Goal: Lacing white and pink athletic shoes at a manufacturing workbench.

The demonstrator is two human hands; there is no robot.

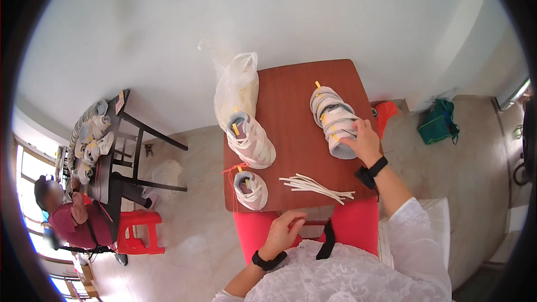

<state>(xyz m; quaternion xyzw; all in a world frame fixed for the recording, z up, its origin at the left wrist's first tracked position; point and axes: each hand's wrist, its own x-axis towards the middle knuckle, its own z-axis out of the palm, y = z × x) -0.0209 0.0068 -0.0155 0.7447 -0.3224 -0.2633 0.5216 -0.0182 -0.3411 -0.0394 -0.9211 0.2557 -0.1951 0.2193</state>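
On the right of the brown table, several pale grey and white shoe uppers (331, 113) with yellow tabs lie nested in a row. My right hand (364, 142) is at the near end of this row, its fingers closed on the nearest upper (342, 146). A thin dark sliver shows by the fingertips; I cannot make out what it is. Just off the table's front edge, above my lap, my left hand (284, 232) has bent fingers apart from the thumb, with nothing visible in it. A bunch of white laces (316, 187) lies between the hands.
At the table's (288, 98) left edge are pinkish-white uppers (254, 146), a smaller upper (250, 191) with red string, and a clear plastic bag (237, 86). A red stool (139, 231) and a seated person (84, 221) at a dark table are far left. A green bag (438, 123) sits right.
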